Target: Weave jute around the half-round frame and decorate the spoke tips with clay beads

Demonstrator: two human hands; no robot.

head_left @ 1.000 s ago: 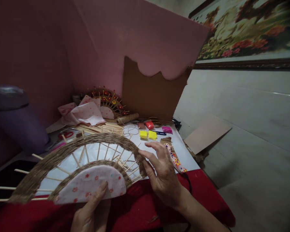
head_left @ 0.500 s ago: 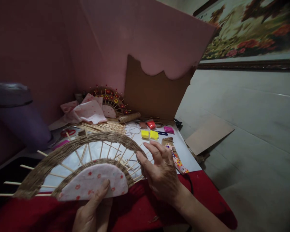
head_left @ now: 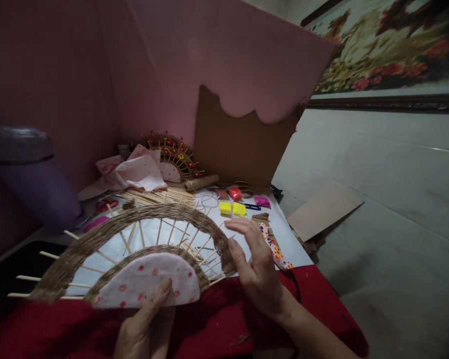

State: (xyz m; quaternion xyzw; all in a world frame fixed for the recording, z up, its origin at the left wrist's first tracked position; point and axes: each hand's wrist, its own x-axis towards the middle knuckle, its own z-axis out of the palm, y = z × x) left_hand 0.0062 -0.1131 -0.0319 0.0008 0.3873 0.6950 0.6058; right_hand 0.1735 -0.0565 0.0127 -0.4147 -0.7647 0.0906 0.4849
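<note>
My left hand grips the bottom of a half-round fan frame, thumb pressed on its white flowered cloth centre. The frame is made of wooden sticks with two arcs of woven brown twine. My right hand hovers at the frame's right end with fingers spread, the thumb close to the outer twine arc. It holds nothing. A decorated strip with coloured dots lies just right of that hand.
On the white sheet lie yellow, red and pink blocks, a twine roll, a stick bundle, flowered cloth and a finished fan. A cardboard panel stands behind. A purple container is at left. Red cloth covers my lap.
My right hand let go of the fan's right end and its fingers spread, lifting slightly. The view drifted a little; the left hand kept its hold.
</note>
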